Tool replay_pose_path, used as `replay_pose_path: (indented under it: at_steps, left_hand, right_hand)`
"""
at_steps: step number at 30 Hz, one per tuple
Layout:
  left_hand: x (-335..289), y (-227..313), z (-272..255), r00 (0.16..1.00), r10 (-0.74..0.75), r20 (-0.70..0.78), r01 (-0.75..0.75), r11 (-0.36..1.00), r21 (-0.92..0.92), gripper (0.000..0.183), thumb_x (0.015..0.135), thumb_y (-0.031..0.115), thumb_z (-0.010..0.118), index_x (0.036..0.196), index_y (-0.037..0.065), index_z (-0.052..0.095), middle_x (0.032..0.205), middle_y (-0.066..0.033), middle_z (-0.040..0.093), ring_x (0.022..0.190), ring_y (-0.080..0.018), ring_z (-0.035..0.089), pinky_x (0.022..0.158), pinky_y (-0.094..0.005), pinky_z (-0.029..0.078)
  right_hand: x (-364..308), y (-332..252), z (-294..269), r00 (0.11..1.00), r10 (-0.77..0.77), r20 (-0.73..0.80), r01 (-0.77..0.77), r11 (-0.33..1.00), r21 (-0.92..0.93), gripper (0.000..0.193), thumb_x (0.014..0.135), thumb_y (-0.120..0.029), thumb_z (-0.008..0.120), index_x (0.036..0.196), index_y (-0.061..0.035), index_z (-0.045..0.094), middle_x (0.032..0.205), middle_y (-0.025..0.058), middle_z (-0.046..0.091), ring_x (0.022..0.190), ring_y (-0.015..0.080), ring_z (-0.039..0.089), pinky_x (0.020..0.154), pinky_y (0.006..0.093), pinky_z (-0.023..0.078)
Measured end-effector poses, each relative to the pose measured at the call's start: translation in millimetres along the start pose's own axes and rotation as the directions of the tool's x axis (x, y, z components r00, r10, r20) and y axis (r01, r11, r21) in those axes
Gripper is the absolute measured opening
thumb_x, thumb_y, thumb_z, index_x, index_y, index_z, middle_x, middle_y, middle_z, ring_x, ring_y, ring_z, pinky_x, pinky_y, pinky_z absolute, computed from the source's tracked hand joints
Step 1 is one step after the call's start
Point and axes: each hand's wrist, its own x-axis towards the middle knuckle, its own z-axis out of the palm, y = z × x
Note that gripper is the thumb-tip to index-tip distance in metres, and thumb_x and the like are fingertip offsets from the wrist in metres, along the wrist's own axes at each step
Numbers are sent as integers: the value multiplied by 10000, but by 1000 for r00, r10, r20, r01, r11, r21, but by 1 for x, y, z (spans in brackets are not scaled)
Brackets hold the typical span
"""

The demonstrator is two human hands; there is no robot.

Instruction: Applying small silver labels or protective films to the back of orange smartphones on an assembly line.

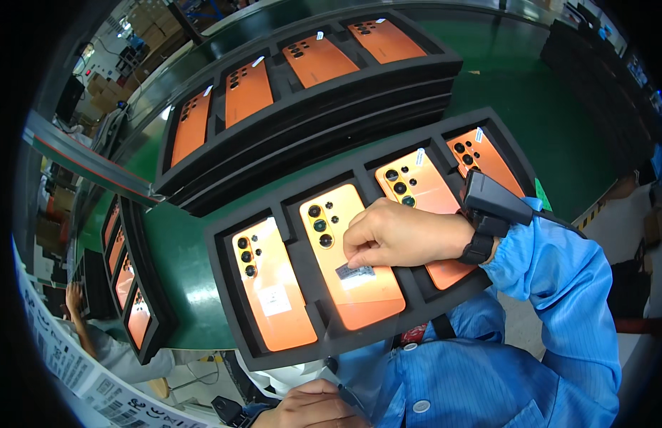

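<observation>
My right hand [398, 232] reaches over a black foam tray [434, 310] of orange phones. Its thumb and fingertips pinch a small grey label [354, 272] against the back of the second phone from the left [366, 303]. The leftmost phone [291, 321] carries a white square label [274, 300]. Partly under my right arm lies the third phone [445, 274], and the fourth phone [491, 160] is at the tray's right end. Below the tray's near edge, my left hand [313, 406] is closed with bent fingers, and what it holds cannot be made out.
Behind stands a stack of black trays [331, 132] with more orange phones on top. Another tray [156, 324] sits at the left on the green table [191, 264]. A white label strip [95, 378] curves along the lower left. Another person's hand [74, 299] shows far left.
</observation>
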Motion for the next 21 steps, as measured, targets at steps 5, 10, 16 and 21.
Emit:
replay_pose_path:
  at_steps: [5,10,16,21]
  left_hand:
    - [-2,1,-1,1000,-7,-5,7,1000,18,101,690,45,697,750,30,617,666,-51,554,564,-162,501,532,-289,377]
    - [2,0,-1,1000,-10,25,10,1000,27,105,699,37,705,757,37,618,674,-49,556,583,-162,513,544,-287,388]
    - [17,10,-17,998,-54,14,47,946,319,114,709,27,715,765,46,618,684,-46,558,607,-163,527,559,-286,400]
    - [68,-28,-37,947,13,-321,197,764,614,135,726,19,723,814,38,622,706,-26,564,633,-131,530,570,-262,397]
  right_hand:
    - [-6,4,10,979,-204,13,196,918,-346,162,793,-183,684,841,-34,640,781,86,624,658,239,612,594,329,483]
    - [4,-6,3,962,-270,43,213,638,-740,634,670,-499,729,1123,-79,584,1104,135,554,1056,275,513,821,396,409]
    - [36,24,0,925,-367,-101,120,533,-838,761,692,-587,667,1291,-147,503,1333,170,424,1266,337,352,960,513,313]
    - [34,32,-22,849,-381,-366,176,858,-483,569,685,-470,720,1106,-111,587,1187,107,512,1130,297,462,876,432,374]
